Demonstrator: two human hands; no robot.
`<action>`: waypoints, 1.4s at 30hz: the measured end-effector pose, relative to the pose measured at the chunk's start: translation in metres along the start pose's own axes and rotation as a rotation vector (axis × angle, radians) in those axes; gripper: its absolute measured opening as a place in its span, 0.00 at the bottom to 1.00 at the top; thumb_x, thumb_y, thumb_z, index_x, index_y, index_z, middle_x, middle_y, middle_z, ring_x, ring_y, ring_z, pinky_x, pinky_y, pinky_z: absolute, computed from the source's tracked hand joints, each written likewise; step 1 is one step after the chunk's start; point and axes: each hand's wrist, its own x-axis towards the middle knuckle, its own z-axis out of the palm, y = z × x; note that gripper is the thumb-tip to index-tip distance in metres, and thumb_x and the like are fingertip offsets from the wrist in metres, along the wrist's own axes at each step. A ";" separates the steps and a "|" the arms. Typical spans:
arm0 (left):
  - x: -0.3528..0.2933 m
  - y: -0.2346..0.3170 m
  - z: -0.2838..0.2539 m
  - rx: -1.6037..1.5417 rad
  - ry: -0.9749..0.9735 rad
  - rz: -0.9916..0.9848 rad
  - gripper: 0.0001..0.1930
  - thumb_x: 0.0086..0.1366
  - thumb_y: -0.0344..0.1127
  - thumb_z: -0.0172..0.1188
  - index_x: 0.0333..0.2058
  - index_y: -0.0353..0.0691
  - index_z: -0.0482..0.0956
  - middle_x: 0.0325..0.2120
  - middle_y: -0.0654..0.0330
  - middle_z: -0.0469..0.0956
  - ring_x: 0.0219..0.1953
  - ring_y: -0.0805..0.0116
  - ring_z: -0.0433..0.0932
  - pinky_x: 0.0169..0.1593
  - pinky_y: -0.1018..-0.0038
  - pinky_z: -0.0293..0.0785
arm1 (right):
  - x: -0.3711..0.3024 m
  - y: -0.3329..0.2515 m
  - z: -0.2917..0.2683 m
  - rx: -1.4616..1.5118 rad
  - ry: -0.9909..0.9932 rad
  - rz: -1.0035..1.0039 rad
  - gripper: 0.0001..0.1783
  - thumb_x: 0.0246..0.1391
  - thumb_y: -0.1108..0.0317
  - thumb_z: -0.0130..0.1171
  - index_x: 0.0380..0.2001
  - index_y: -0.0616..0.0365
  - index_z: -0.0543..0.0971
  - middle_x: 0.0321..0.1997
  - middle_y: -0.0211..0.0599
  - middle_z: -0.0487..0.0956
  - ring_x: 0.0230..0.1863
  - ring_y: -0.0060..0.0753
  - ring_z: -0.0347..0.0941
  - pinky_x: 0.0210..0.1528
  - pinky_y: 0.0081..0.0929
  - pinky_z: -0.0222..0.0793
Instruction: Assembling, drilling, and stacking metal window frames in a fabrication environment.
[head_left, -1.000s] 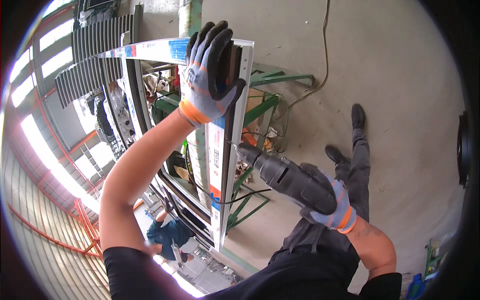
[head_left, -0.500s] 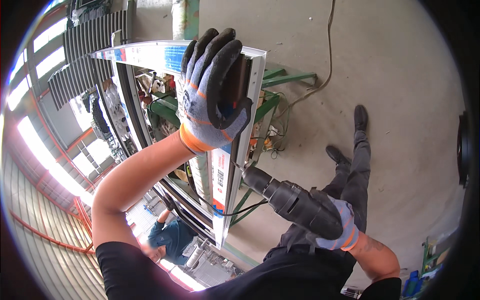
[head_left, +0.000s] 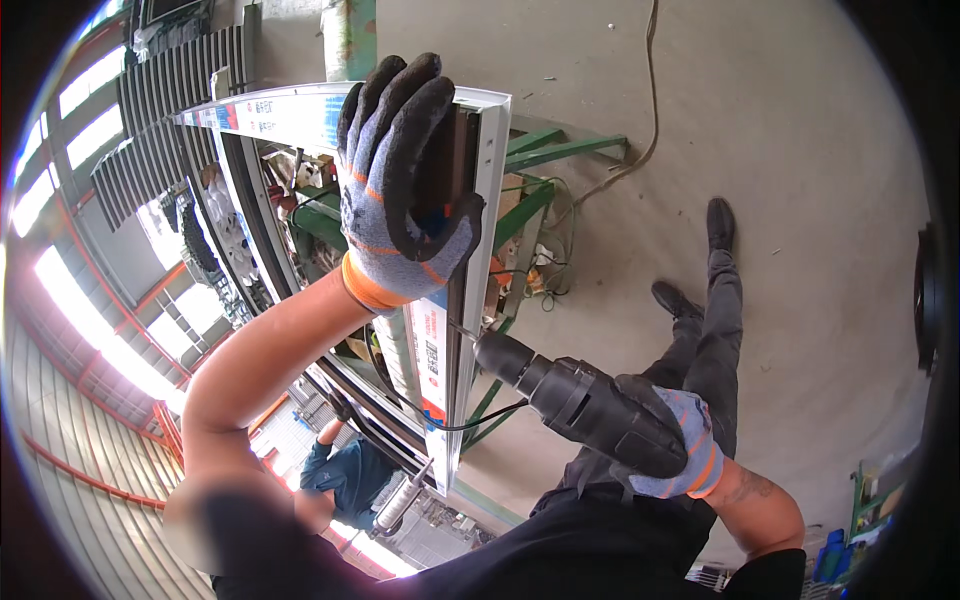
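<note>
The gloved right hand (head_left: 690, 445), at 4 o'clock, is clasped around the back of a black power drill (head_left: 585, 400). Its bit points toward 10 o'clock, at a white-edged frame (head_left: 432, 365) on the 9 o'clock side. At 11 o'clock, the gloved left hand (head_left: 395, 200) lies over the frame, thumb spread from fingers.

Wide fisheye view from the head, downward, near the frame (head_left: 433, 360)

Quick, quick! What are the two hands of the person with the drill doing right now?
Left hand: open, thumb out, against the corner of the frame.
Right hand: closed, holding the drill.
</note>
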 end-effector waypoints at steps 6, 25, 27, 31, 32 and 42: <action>0.000 0.000 -0.001 -0.033 -0.005 -0.023 0.38 0.40 0.29 0.59 0.58 0.33 0.70 0.59 0.43 0.69 0.63 0.38 0.63 0.66 0.48 0.54 | 0.000 0.003 0.003 -0.250 -0.001 -0.167 0.37 0.40 0.68 0.65 0.57 0.65 0.70 0.46 0.43 0.81 0.39 0.44 0.81 0.38 0.34 0.77; 0.002 0.001 -0.003 -0.036 -0.009 -0.028 0.38 0.39 0.27 0.58 0.57 0.34 0.71 0.59 0.44 0.69 0.64 0.39 0.64 0.67 0.48 0.53 | 0.009 -0.007 -0.001 -0.421 -0.014 -0.208 0.33 0.39 0.66 0.66 0.53 0.59 0.73 0.45 0.39 0.81 0.37 0.42 0.81 0.36 0.34 0.77; 0.002 0.001 -0.002 -0.038 -0.007 -0.029 0.38 0.39 0.27 0.58 0.57 0.34 0.71 0.59 0.44 0.70 0.63 0.39 0.64 0.67 0.48 0.53 | 0.010 -0.006 0.001 -0.388 0.071 -0.251 0.26 0.38 0.65 0.66 0.47 0.53 0.81 0.43 0.39 0.81 0.32 0.43 0.80 0.32 0.34 0.76; 0.003 -0.001 -0.001 -0.038 0.006 -0.014 0.38 0.39 0.27 0.59 0.57 0.34 0.72 0.59 0.44 0.70 0.64 0.39 0.63 0.67 0.48 0.52 | 0.010 -0.010 0.001 -0.249 0.100 -0.124 0.26 0.41 0.64 0.66 0.48 0.52 0.80 0.43 0.38 0.81 0.33 0.42 0.80 0.32 0.34 0.76; 0.002 0.000 -0.002 -0.037 0.007 -0.015 0.38 0.39 0.27 0.59 0.57 0.34 0.72 0.59 0.44 0.70 0.64 0.39 0.63 0.67 0.48 0.52 | 0.009 -0.010 0.002 -0.227 0.115 -0.088 0.26 0.41 0.64 0.66 0.49 0.52 0.80 0.44 0.38 0.81 0.34 0.41 0.80 0.33 0.34 0.76; 0.001 0.001 -0.003 -0.019 -0.008 -0.033 0.37 0.39 0.28 0.58 0.56 0.34 0.72 0.59 0.43 0.70 0.64 0.40 0.64 0.67 0.48 0.54 | 0.012 -0.009 -0.006 -0.236 0.023 -0.125 0.28 0.42 0.62 0.66 0.51 0.53 0.79 0.42 0.37 0.81 0.31 0.42 0.79 0.31 0.34 0.75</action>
